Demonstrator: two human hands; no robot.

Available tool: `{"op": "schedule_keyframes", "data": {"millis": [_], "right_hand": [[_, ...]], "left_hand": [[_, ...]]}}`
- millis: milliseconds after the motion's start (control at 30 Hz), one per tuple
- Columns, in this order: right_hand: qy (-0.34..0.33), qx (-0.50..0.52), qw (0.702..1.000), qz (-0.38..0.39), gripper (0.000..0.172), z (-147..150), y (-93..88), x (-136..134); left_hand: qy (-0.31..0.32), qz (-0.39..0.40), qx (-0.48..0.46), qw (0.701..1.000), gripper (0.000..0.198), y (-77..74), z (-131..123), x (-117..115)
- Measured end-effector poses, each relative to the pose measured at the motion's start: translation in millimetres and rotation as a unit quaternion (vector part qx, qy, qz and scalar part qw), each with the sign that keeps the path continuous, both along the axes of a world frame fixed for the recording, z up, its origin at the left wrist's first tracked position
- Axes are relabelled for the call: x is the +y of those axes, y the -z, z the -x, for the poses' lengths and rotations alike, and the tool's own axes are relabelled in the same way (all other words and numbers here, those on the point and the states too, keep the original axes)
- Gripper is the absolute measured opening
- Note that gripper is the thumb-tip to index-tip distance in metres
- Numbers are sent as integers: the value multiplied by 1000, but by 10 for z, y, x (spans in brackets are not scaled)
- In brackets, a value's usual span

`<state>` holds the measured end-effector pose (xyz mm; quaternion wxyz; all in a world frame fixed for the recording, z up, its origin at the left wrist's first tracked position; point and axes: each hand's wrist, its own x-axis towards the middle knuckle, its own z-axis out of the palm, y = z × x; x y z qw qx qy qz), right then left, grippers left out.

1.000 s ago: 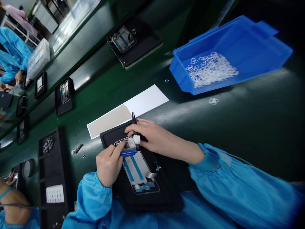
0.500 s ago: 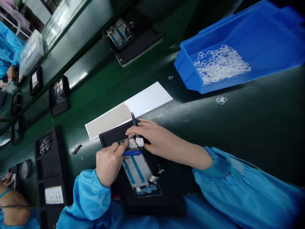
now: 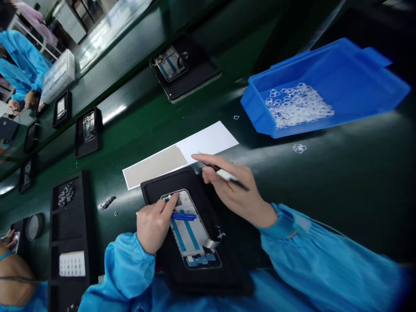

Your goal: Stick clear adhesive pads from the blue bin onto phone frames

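Over the phone frame, left hand clasps a blue stick; right hand (index finger extended) grips tweezers

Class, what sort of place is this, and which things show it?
Probably an electronics workshop: an opened, phone-like device lies in a black tray, and a blue bin holds many small white parts.

The phone is silver with 2 blue stripes, and its tray is black. At 2 o'clock, the box is blue. The table is of dark green colour.
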<state>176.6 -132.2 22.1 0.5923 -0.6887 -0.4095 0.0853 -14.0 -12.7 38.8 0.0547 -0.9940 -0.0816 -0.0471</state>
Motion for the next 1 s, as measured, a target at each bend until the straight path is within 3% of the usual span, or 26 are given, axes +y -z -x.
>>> {"op": "schedule_keyframes", "data": {"millis": [200,300,367,533,667,867,1000], "right_hand": [[49,148,988,6,39,-66,87,37],[69,222,972,13,39,-151,142,74],[79,237,968,11,39,-230,152,113],[65,202,975,70,32,-436,65,318],[103,193,969,111,19,-533,3,548],[142,138,971,131,16,-584,59,691],[123,97,975,159,17,-589,90,652]], "left_hand": [[5,-17,172,985,38,-245,-227,-21],[0,19,248,969,34,-353,-342,14],[-9,52,245,968,35,-374,-431,81],[-73,69,136,986,40,-255,-810,301],[-75,68,119,988,42,-141,-1085,383],[-74,76,126,986,42,-74,-1117,409],[-71,80,119,987,43,-55,-1104,417]]}}
